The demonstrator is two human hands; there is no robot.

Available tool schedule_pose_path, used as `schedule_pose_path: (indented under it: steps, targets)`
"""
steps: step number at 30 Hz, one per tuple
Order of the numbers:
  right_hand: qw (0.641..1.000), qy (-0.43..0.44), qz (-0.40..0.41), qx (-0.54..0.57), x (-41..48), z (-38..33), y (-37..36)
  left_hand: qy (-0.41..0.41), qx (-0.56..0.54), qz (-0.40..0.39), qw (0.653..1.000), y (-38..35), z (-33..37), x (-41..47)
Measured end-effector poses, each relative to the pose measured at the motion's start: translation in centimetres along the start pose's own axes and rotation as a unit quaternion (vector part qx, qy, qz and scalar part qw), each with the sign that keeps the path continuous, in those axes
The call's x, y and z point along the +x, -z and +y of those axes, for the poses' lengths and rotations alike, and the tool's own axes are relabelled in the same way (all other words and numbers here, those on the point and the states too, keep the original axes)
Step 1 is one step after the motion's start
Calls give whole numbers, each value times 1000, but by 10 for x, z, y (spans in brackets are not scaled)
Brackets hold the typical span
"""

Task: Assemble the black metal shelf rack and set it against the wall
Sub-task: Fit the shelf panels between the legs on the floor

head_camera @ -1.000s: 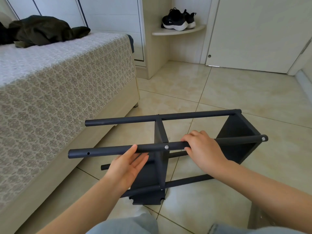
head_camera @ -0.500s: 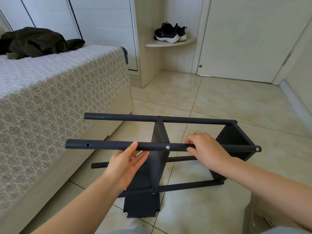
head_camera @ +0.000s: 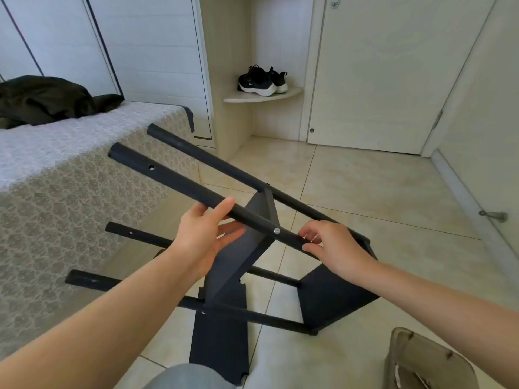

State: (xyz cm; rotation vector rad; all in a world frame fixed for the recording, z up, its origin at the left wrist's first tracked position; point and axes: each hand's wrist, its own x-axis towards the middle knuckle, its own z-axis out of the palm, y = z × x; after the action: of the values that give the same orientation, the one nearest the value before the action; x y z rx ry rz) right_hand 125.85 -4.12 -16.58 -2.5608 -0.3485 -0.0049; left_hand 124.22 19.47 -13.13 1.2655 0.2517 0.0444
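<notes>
The black metal shelf rack (head_camera: 179, 178) is tilted in front of me, its four poles rising to the upper left over the bed edge and its lower end near the floor tiles. Two black shelf panels sit between the poles: a middle one (head_camera: 254, 220) and an end one (head_camera: 334, 299). My left hand (head_camera: 205, 237) holds the nearest upper pole from below, thumb across its front and fingers straight underneath. My right hand (head_camera: 334, 248) grips the same pole just right of a silver screw (head_camera: 277, 231). A loose black panel (head_camera: 222, 346) lies flat on the floor under the rack.
A bed (head_camera: 70, 175) with a patterned cover stands close on the left, dark clothing (head_camera: 47, 99) on it. Black shoes (head_camera: 261, 81) sit on a corner shelf ahead. A closed door (head_camera: 379, 80) and wall lie right, with a door stopper (head_camera: 494, 216). A seat (head_camera: 424, 360) is at bottom right.
The rack has tipped from level to a steep slant, its left end rising toward the bed and its right end dropping. My left thumb has come over the pole.
</notes>
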Motion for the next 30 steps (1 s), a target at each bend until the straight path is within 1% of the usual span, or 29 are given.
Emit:
schedule_pose_path:
  steps: [6, 12, 16, 22, 25, 27, 30]
  targets:
    - [997, -42, 18, 61, -11, 15, 11, -54, 66, -40, 996, -39, 20, -5]
    - [990, -76, 8, 119, -29, 28, 10, -92, 109, -71, 987, -71, 22, -13]
    - [983, -98, -4, 157, -42, 33, 7, -99, 129, -78, 984, -85, 15, -19]
    - [976, -129, -4, 175, -62, 32, 12, -104, 132, -78, 983, -102, 4, -31]
    - [974, -145, -18, 173, -71, 30, 19, -100, 124, -86, 983, -109, -2, -37]
    - [975, -142, -20, 168, -78, 25, 29, -98, 122, -94, 983, -113, -7, -40]
    - [979, -104, 14, 173, -84, 17, 45, -106, 132, -103, 980, -120, -13, -44]
